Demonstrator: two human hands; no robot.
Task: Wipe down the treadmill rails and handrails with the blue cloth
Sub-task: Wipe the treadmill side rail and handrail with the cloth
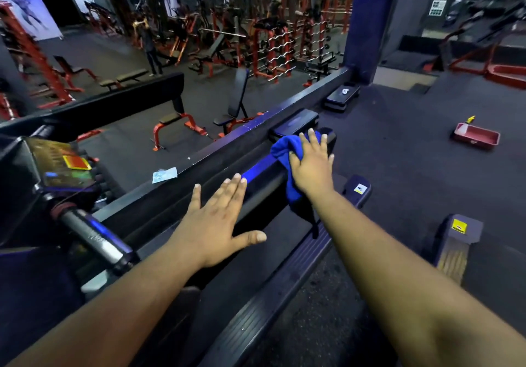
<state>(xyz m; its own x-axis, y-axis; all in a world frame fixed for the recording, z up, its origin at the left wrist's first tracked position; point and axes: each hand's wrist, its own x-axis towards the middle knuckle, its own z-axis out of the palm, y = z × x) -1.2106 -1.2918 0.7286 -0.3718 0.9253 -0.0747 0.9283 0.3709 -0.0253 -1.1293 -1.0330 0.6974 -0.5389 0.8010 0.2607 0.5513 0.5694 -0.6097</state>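
Observation:
A black treadmill handrail runs from the console at the left toward the far right. The blue cloth is draped over the rail near its far end, one part hanging down below it. My right hand lies flat on the cloth, pressing it onto the rail. My left hand rests palm down on the bare rail, closer to me, fingers spread and holding nothing. Below runs the ribbed side rail of the treadmill deck.
The treadmill console and a chrome grip bar sit at the left. A dark ledge behind the rail carries a crumpled wipe. A red tray lies on the floor at right. Gym benches and racks fill the room beyond.

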